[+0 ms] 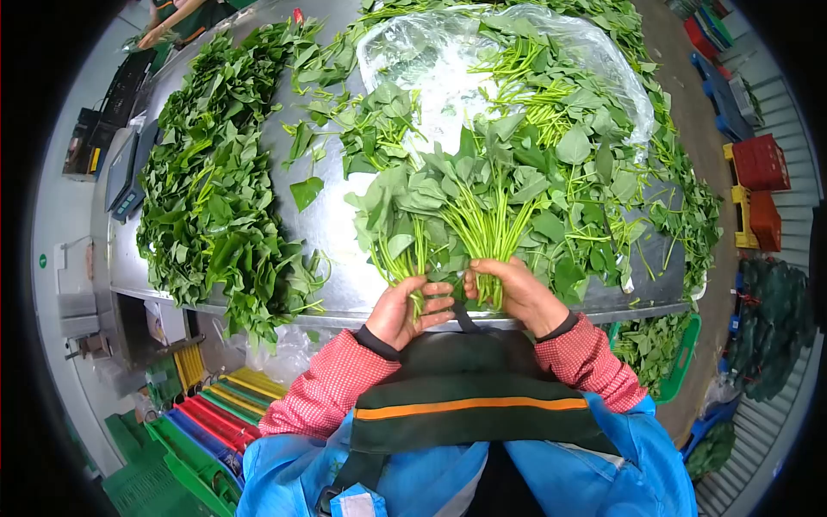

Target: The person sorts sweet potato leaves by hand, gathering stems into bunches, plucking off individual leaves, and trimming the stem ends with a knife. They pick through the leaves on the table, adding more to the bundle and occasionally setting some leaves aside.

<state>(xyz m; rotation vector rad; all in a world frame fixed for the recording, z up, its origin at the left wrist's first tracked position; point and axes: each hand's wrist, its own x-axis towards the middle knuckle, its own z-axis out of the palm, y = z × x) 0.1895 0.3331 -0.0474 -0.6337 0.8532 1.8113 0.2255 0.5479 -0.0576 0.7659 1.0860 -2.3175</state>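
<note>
Near the table's front edge, my right hand (514, 291) is closed round the lower stems of a large bunch of leafy greens (493, 211), its leaves pointing away from me. Just left of it, my left hand (412, 312) holds a smaller bunch of greens (401, 246) by the stem ends, between thumb and palm, with the other fingers partly spread. The two bunches stand side by side, their leaves touching. Loose greens (594, 198) lie behind and to the right of them.
A long heap of greens (211, 189) covers the left of the metal table (323, 215). Clear plastic (633, 77) lies at the back under greens. Colored crates (215, 422) stand at lower left, a green crate (685, 353) at right. Another person's arm (172, 21) shows at upper left.
</note>
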